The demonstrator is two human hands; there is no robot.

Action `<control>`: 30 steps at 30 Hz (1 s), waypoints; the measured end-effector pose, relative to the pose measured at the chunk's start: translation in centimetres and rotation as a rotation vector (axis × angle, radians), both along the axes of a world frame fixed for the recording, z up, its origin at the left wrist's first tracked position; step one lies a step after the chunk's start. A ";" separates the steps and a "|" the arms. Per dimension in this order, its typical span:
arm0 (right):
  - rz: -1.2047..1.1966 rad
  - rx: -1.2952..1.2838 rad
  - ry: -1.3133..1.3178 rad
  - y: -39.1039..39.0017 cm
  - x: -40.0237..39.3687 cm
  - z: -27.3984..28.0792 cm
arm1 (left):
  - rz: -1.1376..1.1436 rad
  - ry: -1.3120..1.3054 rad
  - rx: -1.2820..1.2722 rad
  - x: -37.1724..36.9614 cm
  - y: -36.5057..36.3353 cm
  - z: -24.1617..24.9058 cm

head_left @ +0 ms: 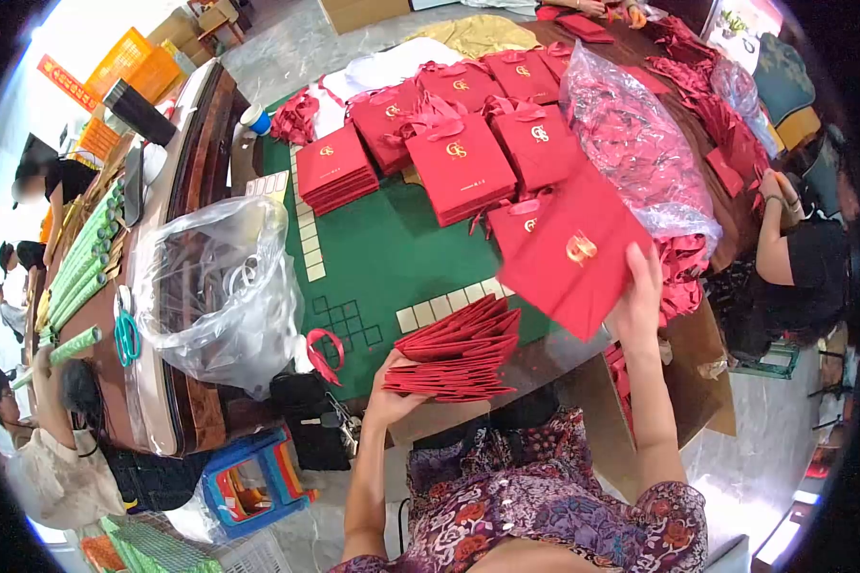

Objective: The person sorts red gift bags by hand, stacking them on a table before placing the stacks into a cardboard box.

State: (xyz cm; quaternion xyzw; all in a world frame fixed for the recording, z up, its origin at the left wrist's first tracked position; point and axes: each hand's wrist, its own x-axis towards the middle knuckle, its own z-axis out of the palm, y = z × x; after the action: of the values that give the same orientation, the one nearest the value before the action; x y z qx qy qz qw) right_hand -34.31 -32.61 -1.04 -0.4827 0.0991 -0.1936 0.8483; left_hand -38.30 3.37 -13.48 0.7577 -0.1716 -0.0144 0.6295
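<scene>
My left hand [392, 393] is closed around the edge of a thick stack of flat red paper gift bags [457, 355], held above the near edge of the green mat [377, 244]. In my right hand [636, 298] is a single flat red gift bag [569, 263] with a gold logo. It is tilted and slightly blurred, with my fingers along its right edge. Beyond it, piles of red gift bags [461, 164] with gold logos and ribbon handles cover the back of the mat. Another neat pile [331, 170] lies at the left.
A clear plastic bag full of red ribbons [631, 143] lies at right, above an open cardboard box [688, 372]. An empty-looking clear plastic bag [222, 286] and teal scissors [126, 329] are at left. Other people [793, 258] sit at tables on both sides.
</scene>
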 end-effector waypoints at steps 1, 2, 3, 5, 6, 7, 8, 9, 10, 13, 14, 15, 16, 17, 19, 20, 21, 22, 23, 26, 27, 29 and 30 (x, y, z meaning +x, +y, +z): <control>0.005 -0.012 0.041 0.8 1.2 0.3 | -0.016 -0.031 0.050 0.0 0.2 -0.2; 0.039 -0.019 0.075 1.8 2.2 1.0 | -0.031 -0.063 0.099 0.0 0.3 -0.3; 0.066 -0.036 0.115 2.1 3.1 0.3 | -0.029 -0.064 0.100 0.0 0.3 -0.1; 0.168 -0.002 0.071 3.0 4.3 -0.4 | -0.044 -0.057 0.110 0.0 0.4 0.2; 0.169 -0.001 0.069 3.6 4.6 -0.6 | -0.042 -0.059 0.111 0.0 0.7 -0.1; 0.136 -0.022 0.027 4.0 4.7 -0.7 | -0.059 -0.062 0.103 -0.1 0.9 -0.7; 0.101 -0.043 -0.013 4.2 4.8 -0.7 | -0.077 -0.064 0.092 -0.1 1.0 -1.2; 0.096 -0.045 -0.012 4.2 4.8 -0.6 | -0.082 -0.064 0.090 -0.2 0.8 -1.0; 0.069 -0.181 -0.081 4.2 4.8 -0.5 | -0.058 -0.040 0.073 -0.2 0.6 -0.7; 0.102 -0.360 -0.169 4.5 4.8 -0.8 | -0.050 -0.022 0.117 -0.2 0.7 -0.7; 0.164 -0.402 -0.193 4.7 4.9 -1.2 | -0.062 -0.030 0.180 -0.2 0.9 -0.8; 0.229 -0.440 -0.215 5.0 4.8 -1.7 | -0.057 -0.025 0.184 -0.2 0.8 -0.5; 0.291 -0.489 -0.182 5.5 4.5 -2.5 | -0.055 -0.005 0.131 -0.3 0.6 -0.2; 0.427 -0.502 -0.094 5.6 3.9 -3.3 | -0.052 0.014 0.077 -0.3 0.5 0.1; 0.622 -0.415 -0.063 6.4 2.9 -4.0 | -0.042 -0.015 0.065 -0.4 0.5 -0.2; 0.685 -0.486 -0.039 6.3 2.4 -4.7 | -0.043 -0.048 0.047 -0.4 0.4 -0.3; 0.720 -0.502 -0.075 6.4 2.1 -5.2 | -0.039 -0.044 0.049 -0.5 0.2 0.2; 0.766 -0.489 -0.097 6.3 1.8 -5.5 | -0.012 -0.070 0.034 -0.7 0.0 0.8; 0.811 -0.476 -0.119 6.2 1.6 -5.7 | 0.015 -0.096 0.019 -0.7 -0.2 1.2; 0.858 -0.548 -0.124 6.6 0.8 -6.6 | -0.043 -0.033 0.012 -0.8 -0.1 0.3; 0.865 -0.541 -0.123 6.8 0.5 -6.8 | -0.036 -0.028 0.017 -0.6 0.1 -0.2; 0.897 -0.401 -0.171 7.3 -0.3 -7.2 | -0.172 -0.054 0.056 -0.3 0.8 -1.2; 0.847 -0.384 -0.161 7.7 -0.6 -7.7 | -0.150 -0.081 0.036 -0.4 0.5 -1.0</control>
State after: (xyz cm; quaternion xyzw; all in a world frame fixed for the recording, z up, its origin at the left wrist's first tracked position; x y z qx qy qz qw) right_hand -34.93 -24.87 -8.74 -0.6124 -0.2102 0.1179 0.7529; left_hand -38.67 3.87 -14.46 0.7537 -0.2531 -0.0338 0.6056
